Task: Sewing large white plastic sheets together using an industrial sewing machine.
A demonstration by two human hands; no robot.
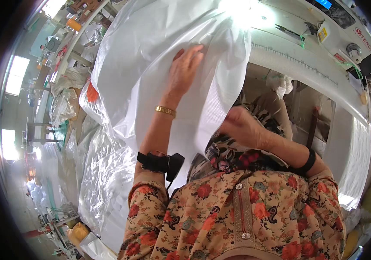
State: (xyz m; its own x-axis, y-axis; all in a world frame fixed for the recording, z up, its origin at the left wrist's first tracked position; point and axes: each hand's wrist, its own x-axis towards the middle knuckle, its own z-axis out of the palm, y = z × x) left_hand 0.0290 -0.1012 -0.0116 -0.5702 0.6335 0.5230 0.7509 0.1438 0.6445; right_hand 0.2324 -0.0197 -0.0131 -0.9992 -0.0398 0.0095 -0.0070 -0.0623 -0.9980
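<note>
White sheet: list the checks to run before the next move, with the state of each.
1. Left hand on the white sheet: ok, fingers extended over it.
2. Right hand gripping the sheet's edge: cannot tell; it is beside that edge but blurred.
3. Sheet smooth: not ok, folds run through it.
4. Dark pointed tool clear of the sheet: ok, it lies apart, to the right.
5. Sheet's position under the bright light: cannot tell, glare hides it.
</note>
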